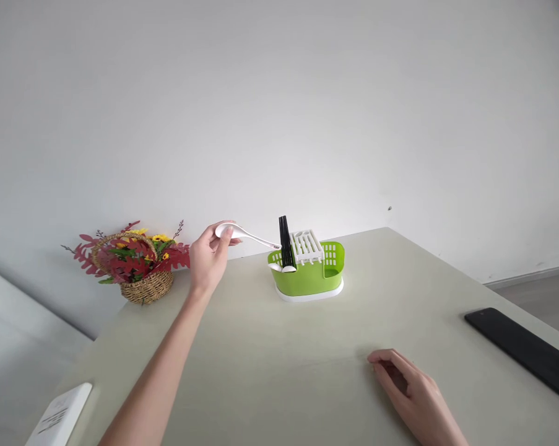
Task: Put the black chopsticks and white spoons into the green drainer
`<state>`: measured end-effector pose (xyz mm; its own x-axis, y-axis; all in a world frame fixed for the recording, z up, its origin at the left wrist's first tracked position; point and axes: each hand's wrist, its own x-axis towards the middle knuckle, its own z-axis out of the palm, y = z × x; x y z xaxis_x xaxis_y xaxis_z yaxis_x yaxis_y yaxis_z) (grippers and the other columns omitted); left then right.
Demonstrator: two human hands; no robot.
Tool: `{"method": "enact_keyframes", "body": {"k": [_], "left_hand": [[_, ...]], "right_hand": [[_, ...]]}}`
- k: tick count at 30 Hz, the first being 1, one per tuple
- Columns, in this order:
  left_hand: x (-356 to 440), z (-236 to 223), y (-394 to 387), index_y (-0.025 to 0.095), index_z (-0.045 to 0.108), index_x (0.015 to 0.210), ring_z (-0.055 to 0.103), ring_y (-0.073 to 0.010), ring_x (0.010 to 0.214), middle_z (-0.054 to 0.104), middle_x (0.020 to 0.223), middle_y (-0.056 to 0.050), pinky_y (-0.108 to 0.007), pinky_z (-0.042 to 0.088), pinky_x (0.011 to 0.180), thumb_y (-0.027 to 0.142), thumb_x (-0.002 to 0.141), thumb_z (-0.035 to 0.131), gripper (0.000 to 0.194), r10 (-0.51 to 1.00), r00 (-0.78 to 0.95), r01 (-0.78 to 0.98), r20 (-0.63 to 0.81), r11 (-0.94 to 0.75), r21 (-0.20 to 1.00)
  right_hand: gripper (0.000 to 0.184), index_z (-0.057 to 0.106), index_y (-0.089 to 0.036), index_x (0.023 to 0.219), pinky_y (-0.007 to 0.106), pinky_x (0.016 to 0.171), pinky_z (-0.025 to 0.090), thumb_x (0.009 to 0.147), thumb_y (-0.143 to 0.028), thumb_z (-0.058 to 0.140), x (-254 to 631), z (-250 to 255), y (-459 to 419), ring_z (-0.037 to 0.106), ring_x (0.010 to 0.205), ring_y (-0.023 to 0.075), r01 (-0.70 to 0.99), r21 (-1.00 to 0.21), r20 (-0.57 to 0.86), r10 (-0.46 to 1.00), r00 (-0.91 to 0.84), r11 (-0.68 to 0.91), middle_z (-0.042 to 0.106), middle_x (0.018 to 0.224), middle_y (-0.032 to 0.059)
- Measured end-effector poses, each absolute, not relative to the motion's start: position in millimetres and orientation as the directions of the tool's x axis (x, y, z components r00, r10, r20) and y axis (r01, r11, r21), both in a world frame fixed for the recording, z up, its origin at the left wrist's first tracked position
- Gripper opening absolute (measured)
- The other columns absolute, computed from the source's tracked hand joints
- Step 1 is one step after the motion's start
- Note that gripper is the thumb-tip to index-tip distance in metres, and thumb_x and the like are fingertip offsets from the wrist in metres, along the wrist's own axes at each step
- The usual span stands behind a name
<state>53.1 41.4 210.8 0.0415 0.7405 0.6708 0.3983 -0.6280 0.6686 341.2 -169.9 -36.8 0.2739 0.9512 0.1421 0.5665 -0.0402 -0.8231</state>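
My left hand [209, 255] is closed on a white soup spoon [249, 234], pinching it at the bowl. The spoon's handle points right, with its tip at the left end of a green cutlery caddy [304, 280]; whether it touches cannot be made out. Black chopsticks [285, 243] stand upright in the caddy, beside a white slotted rack [307, 246] on top. Two white spoon bowls [288, 269] show at the caddy's left rim. My right hand [411, 390] rests on the table, fingers curled in and nothing visible in them.
A wicker basket [147, 290] of red and yellow artificial flowers stands at the back left of the table [270, 371], near the wall. A white box [60, 415] lies at the front left. A long black object [520, 347] lies along the right side.
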Motion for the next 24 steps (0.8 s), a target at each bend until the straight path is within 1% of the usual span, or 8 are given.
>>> {"method": "enact_keyframes", "body": {"k": [3,7,10,13,15,19,22,24], "left_hand": [[47,193,62,0.019,0.069,0.111,0.076,-0.0187,0.088,0.076,0.11,-0.006,-0.029,0.06,0.085,0.045,0.095,0.06,0.032,0.713,0.131,0.479,0.689,-0.654,0.585],[47,166,80,0.022,0.069,0.11,0.076,-0.0189,0.089,0.075,0.112,-0.004,-0.028,0.058,0.083,0.038,0.097,0.055,0.025,0.739,0.313,0.509,0.597,-0.661,0.551],[51,149,87,0.024,0.069,0.11,0.075,-0.0193,0.094,0.076,0.112,-0.004,-0.029,0.056,0.087,0.031,0.098,0.052,0.022,0.724,0.413,0.509,0.553,-0.687,0.519],[54,135,91,0.025,0.07,0.109,0.071,-0.0199,0.105,0.076,0.114,-0.002,-0.032,0.052,0.094,0.02,0.094,0.05,0.025,0.684,0.5,0.533,0.531,-0.727,0.434],[55,127,94,0.026,0.071,0.109,0.069,-0.0201,0.107,0.075,0.114,-0.002,-0.033,0.051,0.095,0.015,0.093,0.049,0.03,0.673,0.545,0.547,0.5,-0.738,0.396],[59,117,100,0.026,0.072,0.108,0.067,-0.0223,0.105,0.074,0.112,-0.003,-0.037,0.05,0.094,0.009,0.092,0.047,0.034,0.683,0.584,0.59,0.438,-0.728,0.349],[61,112,102,0.026,0.072,0.108,0.065,-0.0242,0.107,0.074,0.111,-0.003,-0.04,0.05,0.094,0.006,0.091,0.045,0.038,0.684,0.604,0.597,0.41,-0.729,0.336],[62,108,103,0.027,0.07,0.114,0.063,-0.0244,0.111,0.073,0.115,-0.003,-0.041,0.049,0.097,0.007,0.092,0.045,0.039,0.674,0.608,0.578,0.42,-0.738,0.348]], "right_hand": [[0.031,0.069,-0.029,0.099,0.022,0.061,0.054,0.092,-0.053,0.051,343,-41,-169,0.071,0.079,0.0182,0.565,-0.824,0.135,0.954,0.268,-0.041,0.076,0.094,0.0018],[0.032,0.068,-0.029,0.1,0.022,0.066,0.056,0.092,-0.055,0.051,344,-45,-168,0.071,0.079,0.0177,0.573,-0.819,0.141,0.955,0.263,-0.037,0.076,0.094,0.0016],[0.031,0.068,-0.029,0.098,0.022,0.069,0.056,0.092,-0.054,0.051,344,-45,-169,0.071,0.079,0.0173,0.591,-0.806,0.157,0.951,0.266,-0.032,0.076,0.094,0.0012],[0.031,0.068,-0.03,0.097,0.022,0.069,0.056,0.092,-0.055,0.05,343,-45,-169,0.071,0.081,0.017,0.602,-0.797,0.155,0.952,0.264,-0.037,0.075,0.095,0.0008],[0.031,0.068,-0.03,0.098,0.021,0.068,0.056,0.093,-0.055,0.05,343,-44,-170,0.072,0.081,0.0168,0.603,-0.796,0.141,0.955,0.262,-0.048,0.075,0.096,0.0005],[0.031,0.068,-0.031,0.098,0.02,0.064,0.056,0.092,-0.055,0.05,343,-45,-170,0.072,0.08,0.0164,0.601,-0.797,0.125,0.956,0.265,-0.062,0.076,0.097,0.0],[0.031,0.069,-0.03,0.099,0.02,0.066,0.056,0.092,-0.055,0.051,344,-47,-170,0.072,0.082,0.0166,0.612,-0.789,0.14,0.953,0.271,-0.058,0.076,0.098,0.0003],[0.031,0.069,-0.031,0.1,0.02,0.068,0.057,0.092,-0.055,0.051,345,-48,-170,0.073,0.084,0.017,0.628,-0.776,0.146,0.952,0.269,-0.058,0.076,0.101,0.0008]]}}
